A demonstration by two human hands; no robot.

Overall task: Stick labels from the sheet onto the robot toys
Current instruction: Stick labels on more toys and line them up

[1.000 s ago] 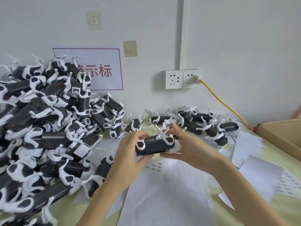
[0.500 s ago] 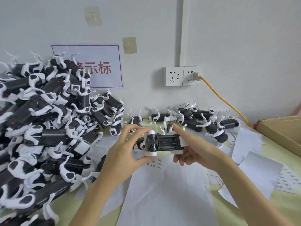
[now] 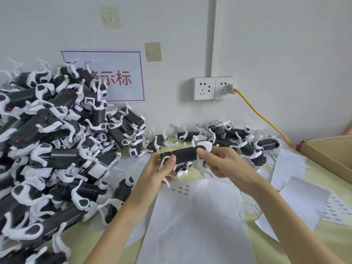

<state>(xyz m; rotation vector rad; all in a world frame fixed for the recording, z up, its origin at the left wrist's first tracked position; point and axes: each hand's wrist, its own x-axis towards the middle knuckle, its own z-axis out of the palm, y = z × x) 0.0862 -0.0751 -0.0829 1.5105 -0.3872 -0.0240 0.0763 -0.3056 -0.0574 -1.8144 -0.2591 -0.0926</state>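
Note:
Both my hands hold one black-and-white robot toy (image 3: 182,154) above the table, its white legs pointing down and toward me. My left hand (image 3: 159,171) grips its left end with the thumb on a leg joint. My right hand (image 3: 222,163) grips its right end near the white head. Under the toy lies the label sheet (image 3: 198,221), mostly bare backing, with a few small labels (image 3: 181,188) left near its top edge. A big heap of the same robot toys (image 3: 49,145) fills the left side.
A smaller row of robot toys (image 3: 236,138) lies along the wall behind my hands. Loose white sheets (image 3: 297,202) and another label sheet (image 3: 337,212) lie at the right. A cardboard box (image 3: 331,155) stands far right. A yellow cable (image 3: 261,115) runs from the wall socket (image 3: 214,88).
The toy has been rolled over in my hands: half a second ago its underside with the battery cover faced me, now its dark back is up and the legs hang down.

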